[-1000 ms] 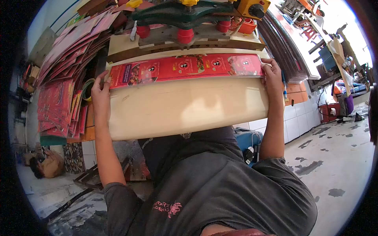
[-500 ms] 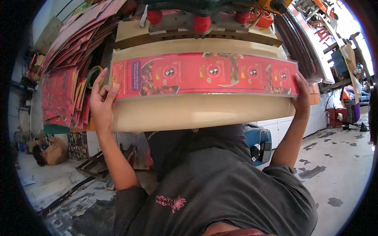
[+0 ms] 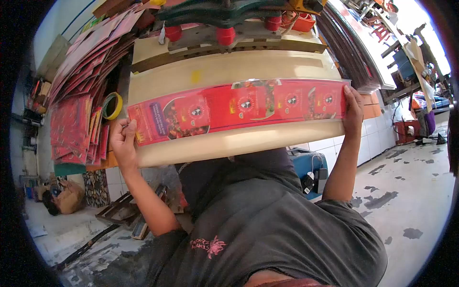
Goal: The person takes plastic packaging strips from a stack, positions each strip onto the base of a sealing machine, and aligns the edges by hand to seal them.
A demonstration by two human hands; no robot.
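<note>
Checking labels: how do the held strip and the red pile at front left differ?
The strip is long and narrow; the pile is many overlapping pieces. The left hand and right hand hold the strip's ends; neither touches the pile. Both are printed, mostly red.

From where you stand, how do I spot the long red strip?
Find the dark green frame up top, then the pale surface below. Over it, the left hand and right hand hold the red strip by its ends, unlike the piled red sheets.
</note>
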